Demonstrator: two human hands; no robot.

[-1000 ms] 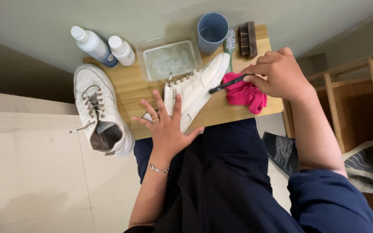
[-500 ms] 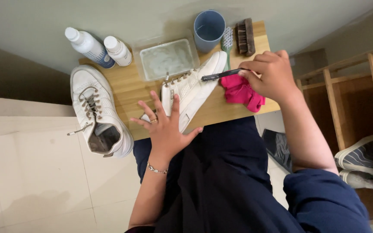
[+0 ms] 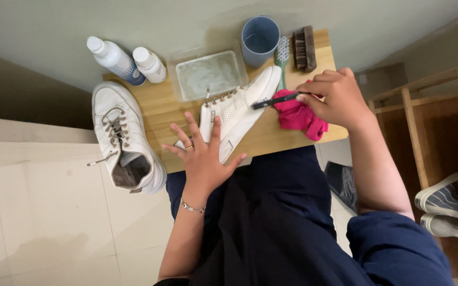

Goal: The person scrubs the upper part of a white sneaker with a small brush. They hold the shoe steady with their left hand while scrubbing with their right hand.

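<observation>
A white sneaker (image 3: 239, 108) lies on its side across a small wooden table (image 3: 157, 108). My left hand (image 3: 202, 153) rests flat on its heel end with fingers spread, pinning it down. My right hand (image 3: 335, 98) grips a small black brush (image 3: 274, 99) whose head touches the sneaker's toe. Under that hand lies a crumpled pink cloth (image 3: 298, 116). A second white sneaker (image 3: 125, 140) with loose laces stands upright at the table's left end.
At the table's back stand two white bottles (image 3: 128, 61), a clear tray of soapy water (image 3: 208, 74), a blue cup (image 3: 260, 38), a green toothbrush (image 3: 282, 58) and a brown wooden brush (image 3: 304, 47). A wooden shoe rack (image 3: 441, 137) with shoes is on the right.
My right hand and the black brush have shifted slightly along the sneaker's toe. The left hand stays pressed on the shoe. The view has drifted a little.
</observation>
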